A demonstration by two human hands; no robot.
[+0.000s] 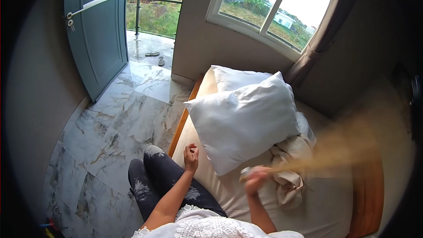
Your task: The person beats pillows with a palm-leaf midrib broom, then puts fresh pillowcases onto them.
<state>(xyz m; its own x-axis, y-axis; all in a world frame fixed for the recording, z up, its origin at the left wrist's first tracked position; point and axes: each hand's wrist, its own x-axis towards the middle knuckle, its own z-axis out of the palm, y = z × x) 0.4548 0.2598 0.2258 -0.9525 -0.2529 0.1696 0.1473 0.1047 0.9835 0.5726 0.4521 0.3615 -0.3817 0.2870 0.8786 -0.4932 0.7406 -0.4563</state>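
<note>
My right hand is closed around the handle of a stick broom, whose tan bristles fan out to the right and are smeared by motion. A pale cap shows at the handle end. My left hand hovers over the mattress edge near my knee, its fingers loosely curled and apart, with nothing visible in them. In front of both hands a white pillow lies on the bed, overlapping a second white pillow behind it. A crumpled beige cloth sits just right of my right hand.
The bed has a beige sheet and a wooden frame. A grey door stands open onto a balcony with sandals. Marble tiles cover the floor at left. A curtain hangs beside the window.
</note>
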